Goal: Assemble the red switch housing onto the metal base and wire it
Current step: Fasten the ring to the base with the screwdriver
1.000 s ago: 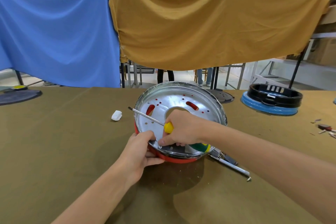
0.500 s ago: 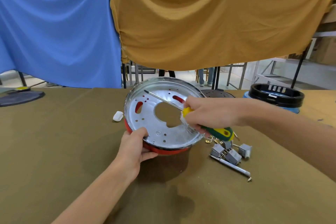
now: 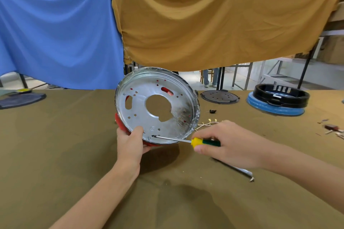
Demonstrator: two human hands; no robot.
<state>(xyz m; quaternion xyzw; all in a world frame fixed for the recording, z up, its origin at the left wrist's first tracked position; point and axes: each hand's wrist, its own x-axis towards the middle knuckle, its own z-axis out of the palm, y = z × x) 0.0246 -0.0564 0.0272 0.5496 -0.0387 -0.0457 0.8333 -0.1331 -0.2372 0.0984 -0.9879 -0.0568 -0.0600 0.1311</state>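
A round silver metal base [image 3: 141,113] with a large middle hole and many small holes is tilted up toward me, its near edge low. A red housing [image 3: 121,125] shows behind its lower left rim and through its slots. My left hand [image 3: 131,145] grips that lower rim, thumb on the metal face. My right hand [image 3: 229,143] holds a screwdriver [image 3: 197,142] with a yellow and green handle. Its shaft lies nearly level, and the tip rests at a screw [image 3: 150,137] near the bottom of the base. Thin wires with brass terminals [image 3: 208,122] lie behind the right hand.
An olive cloth covers the table [image 3: 65,154]. A metal tool [image 3: 240,170] lies under my right wrist. At the back stand a dark perforated disc [image 3: 219,96] and a black ring on a blue base [image 3: 277,100]. Small parts [image 3: 333,130] lie far right, a dark plate [image 3: 20,98] far left.
My left hand has tipped the base steeper and lifted it. My right hand swung the screwdriver from across the base's upper face down to the right, tip now at the bottom screw.
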